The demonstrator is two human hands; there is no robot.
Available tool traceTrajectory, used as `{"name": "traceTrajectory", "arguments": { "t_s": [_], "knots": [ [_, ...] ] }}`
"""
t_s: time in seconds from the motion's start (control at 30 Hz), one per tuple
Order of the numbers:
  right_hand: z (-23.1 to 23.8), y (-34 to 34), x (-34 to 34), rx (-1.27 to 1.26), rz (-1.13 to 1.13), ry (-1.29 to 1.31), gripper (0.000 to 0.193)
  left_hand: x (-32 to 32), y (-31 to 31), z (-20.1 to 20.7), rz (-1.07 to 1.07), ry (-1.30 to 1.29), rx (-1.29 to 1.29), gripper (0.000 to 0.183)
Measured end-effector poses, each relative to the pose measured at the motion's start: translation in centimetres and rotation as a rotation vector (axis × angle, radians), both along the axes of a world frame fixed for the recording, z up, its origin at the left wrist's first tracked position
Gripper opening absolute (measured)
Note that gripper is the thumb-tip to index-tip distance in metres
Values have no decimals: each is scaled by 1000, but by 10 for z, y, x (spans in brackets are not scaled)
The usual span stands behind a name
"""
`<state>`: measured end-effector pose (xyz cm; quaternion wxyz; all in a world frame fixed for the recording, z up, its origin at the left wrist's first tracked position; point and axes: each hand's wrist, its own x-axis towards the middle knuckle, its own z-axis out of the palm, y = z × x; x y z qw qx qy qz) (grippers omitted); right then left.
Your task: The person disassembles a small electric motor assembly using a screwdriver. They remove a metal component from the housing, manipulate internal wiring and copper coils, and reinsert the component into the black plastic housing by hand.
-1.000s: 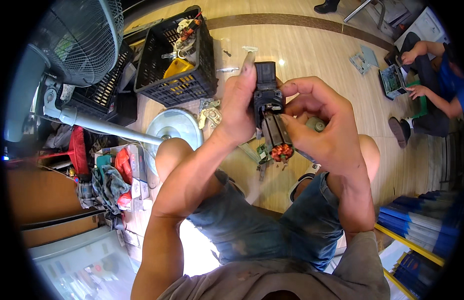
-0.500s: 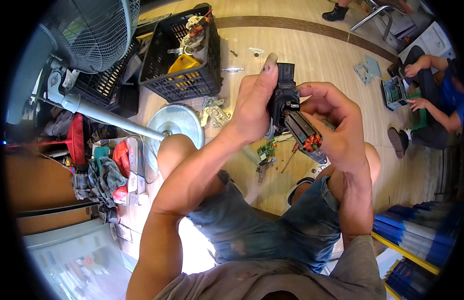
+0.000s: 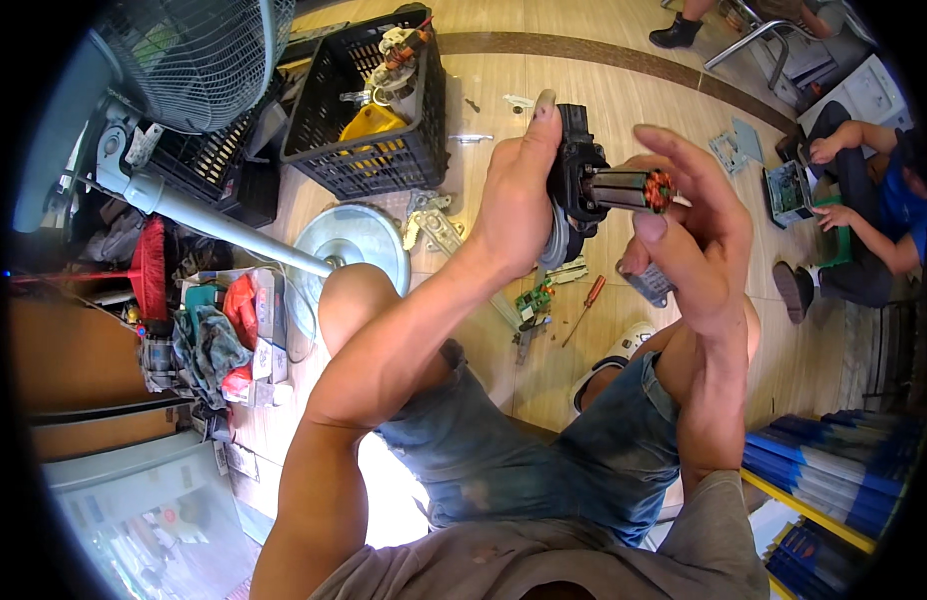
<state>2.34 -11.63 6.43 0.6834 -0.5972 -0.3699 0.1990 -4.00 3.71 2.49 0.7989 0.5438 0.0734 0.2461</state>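
My left hand [image 3: 519, 195] is wrapped round a black motor housing [image 3: 574, 185], its thumb laid up along the side. From the housing a ridged dark metal armature [image 3: 616, 190] sticks out to the right, with orange-red copper windings [image 3: 658, 190] at its end. My right hand [image 3: 699, 230] is just right of the windings, thumb and upper fingers spread apart around that end. Whether they touch it I cannot tell. The lower fingers of that hand curl over a grey metal plate [image 3: 652, 287], partly hidden behind the thumb.
On the floor below lie a green circuit board [image 3: 534, 302] and a red-handled screwdriver [image 3: 593, 292]. A black crate [image 3: 374, 170] of parts stands ahead, near a standing fan's round base [image 3: 369, 235]. At the right, another person [image 3: 874, 200] handles a metal box [image 3: 787, 190].
The armature has swung from pointing down and right to pointing straight right. My right hand has moved right, spreading its upper fingers; the grey plate has moved right with it.
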Motion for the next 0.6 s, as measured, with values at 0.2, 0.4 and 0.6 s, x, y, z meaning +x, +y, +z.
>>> {"name": "traceTrajectory", "arguments": {
  "t_s": [0.2,0.4,0.6],
  "knots": [
    [1,-6,8,-13,-48,-466,44,4,0,-9,-30,89,55,67],
    [10,-11,-1,-211,-181,-608,18,2,0,-9,76,189,431,70],
    [-10,1,5,-381,-331,-690,27,12,2,-21,80,273,525,66]
  ]
}}
